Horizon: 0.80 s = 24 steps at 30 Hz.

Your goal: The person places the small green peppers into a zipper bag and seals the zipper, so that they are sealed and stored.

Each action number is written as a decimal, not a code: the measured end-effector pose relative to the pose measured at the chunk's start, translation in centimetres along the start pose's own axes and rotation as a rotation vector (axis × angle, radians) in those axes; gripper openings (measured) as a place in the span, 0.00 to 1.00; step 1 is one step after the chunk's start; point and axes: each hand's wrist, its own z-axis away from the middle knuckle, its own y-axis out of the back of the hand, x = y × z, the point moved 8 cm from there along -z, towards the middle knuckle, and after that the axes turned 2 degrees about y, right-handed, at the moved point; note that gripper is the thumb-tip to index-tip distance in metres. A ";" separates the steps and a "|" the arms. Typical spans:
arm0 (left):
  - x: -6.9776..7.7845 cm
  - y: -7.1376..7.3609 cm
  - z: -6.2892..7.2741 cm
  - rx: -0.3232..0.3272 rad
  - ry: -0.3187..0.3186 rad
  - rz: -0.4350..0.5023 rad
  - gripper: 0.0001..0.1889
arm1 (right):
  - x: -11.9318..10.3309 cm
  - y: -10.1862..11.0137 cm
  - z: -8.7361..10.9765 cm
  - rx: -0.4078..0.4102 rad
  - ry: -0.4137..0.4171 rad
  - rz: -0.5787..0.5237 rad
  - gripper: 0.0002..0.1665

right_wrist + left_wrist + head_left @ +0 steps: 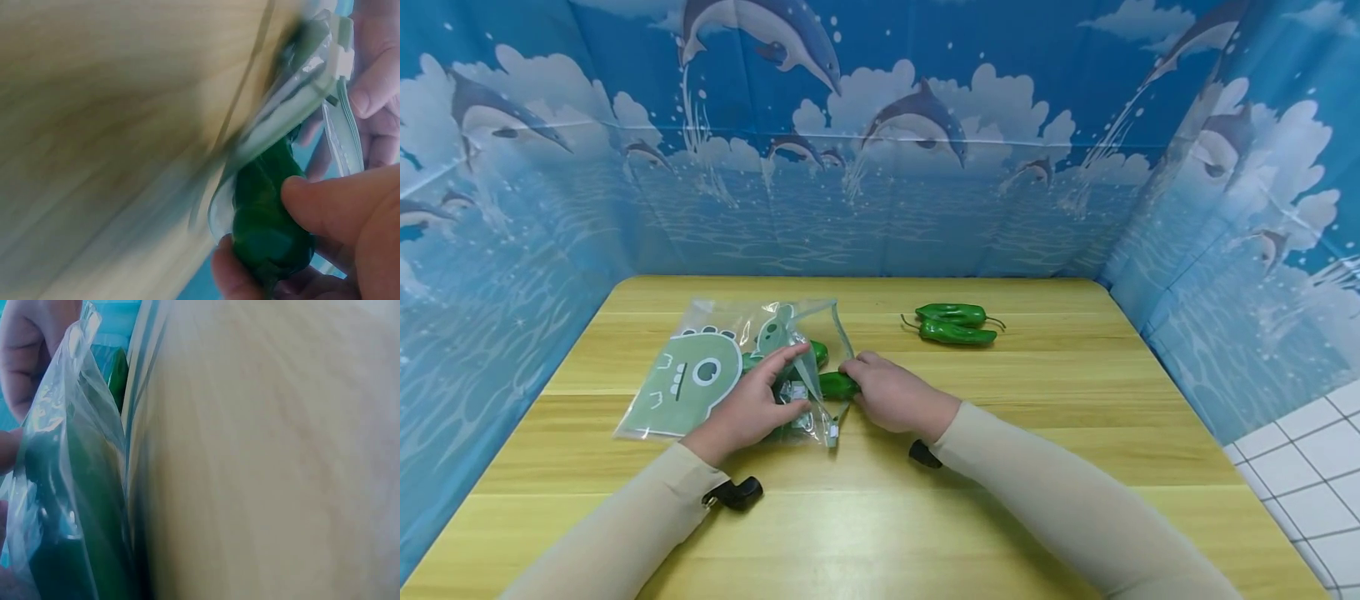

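A clear zip bag [658,408] with a green cartoon dinosaur print lies on the table, its mouth facing right. My left hand [747,414] rests on the bag near that mouth, thumb and fingers spread apart against the plastic. My right hand [898,396] pinches a green pepper [272,228] between thumb and fingers. Part of this pepper is inside the bag mouth; its stem end points out toward the right palm. Another green pepper [821,353] shows in the bag, partly hidden by the plastic and the left hand.
Two more green peppers, a rear one [951,313] and a front one [957,333], lie side by side on the wooden table [1045,400], right of the bag. A white slider [832,432] sits at the bag's near corner. Dolphin-print curtains [880,208] enclose the back and sides.
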 end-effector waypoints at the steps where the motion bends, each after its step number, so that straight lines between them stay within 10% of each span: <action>1: 0.0 0.0 0.0 0.001 -0.001 0.000 0.43 | -0.1 0.0 -0.1 0.002 -0.003 -0.017 0.25; 24: 0.0 -0.2 -0.1 0.010 0.002 0.103 0.43 | 0.4 -1.3 -2.4 0.015 0.005 -0.184 0.23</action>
